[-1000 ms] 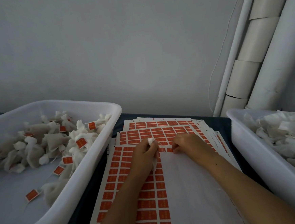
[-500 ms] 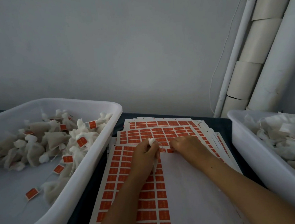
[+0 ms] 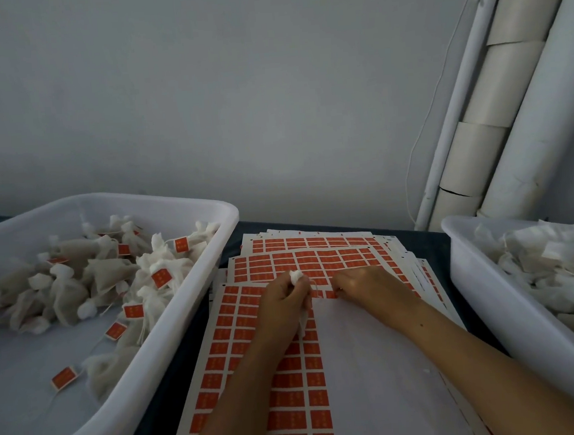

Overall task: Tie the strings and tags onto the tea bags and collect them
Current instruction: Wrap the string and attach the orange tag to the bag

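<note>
While left hand (image 3: 285,298) grip clamps tea bag (image 3: 297,277), knot poking above fingers, right hand (image 3: 364,285) pinches tag (image 3: 330,294) on sheet (image 3: 366,375).

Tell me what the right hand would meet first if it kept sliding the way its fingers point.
Probably the left hand: the right hand points leftward across the orange-tag sheet, fingertips nearly meeting it.

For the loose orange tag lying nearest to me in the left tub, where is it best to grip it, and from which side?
Pinch the tag by its short edges, coming straight down from above: it lies flat on the bare floor of the left tub. Its string leaves the right end, so probably avoid pulling there.
</note>
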A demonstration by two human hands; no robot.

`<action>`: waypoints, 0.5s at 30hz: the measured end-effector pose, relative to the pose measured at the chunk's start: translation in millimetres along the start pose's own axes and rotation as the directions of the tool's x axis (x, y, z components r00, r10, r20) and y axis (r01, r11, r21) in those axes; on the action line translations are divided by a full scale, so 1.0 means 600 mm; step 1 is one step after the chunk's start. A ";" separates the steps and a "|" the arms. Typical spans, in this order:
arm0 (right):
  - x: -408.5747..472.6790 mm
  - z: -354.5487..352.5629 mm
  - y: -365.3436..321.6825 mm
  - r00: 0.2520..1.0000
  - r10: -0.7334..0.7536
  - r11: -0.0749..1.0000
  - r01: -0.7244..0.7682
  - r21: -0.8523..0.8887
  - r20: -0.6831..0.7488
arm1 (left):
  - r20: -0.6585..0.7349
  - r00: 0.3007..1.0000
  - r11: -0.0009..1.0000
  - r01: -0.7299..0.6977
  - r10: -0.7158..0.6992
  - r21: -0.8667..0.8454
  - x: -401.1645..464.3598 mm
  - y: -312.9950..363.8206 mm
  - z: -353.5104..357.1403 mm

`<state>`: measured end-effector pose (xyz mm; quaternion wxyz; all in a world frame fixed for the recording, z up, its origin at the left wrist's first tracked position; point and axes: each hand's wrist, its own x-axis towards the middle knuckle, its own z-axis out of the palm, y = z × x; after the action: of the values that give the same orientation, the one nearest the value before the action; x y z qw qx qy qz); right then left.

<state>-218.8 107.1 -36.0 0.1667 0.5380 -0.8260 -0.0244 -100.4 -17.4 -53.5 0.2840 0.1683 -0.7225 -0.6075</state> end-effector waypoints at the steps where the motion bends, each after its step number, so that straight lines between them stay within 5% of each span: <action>1: 0.001 -0.001 0.001 1.000 0.000 1.000 0.000 0.007 -0.006 | 0.002 1.000 1.000 0.006 -0.006 -0.002 0.000 0.000 -0.001; 15: -0.002 -0.011 -0.010 0.981 -0.129 0.991 0.122 -0.062 -0.143 | -0.002 1.000 1.000 0.015 -0.015 -0.003 0.000 -0.001 -0.002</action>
<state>-210.8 106.7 -31.4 0.2392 0.5847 -0.7750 -0.0172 -99.8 -18.6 -53.7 0.2806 0.1737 -0.7200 -0.6105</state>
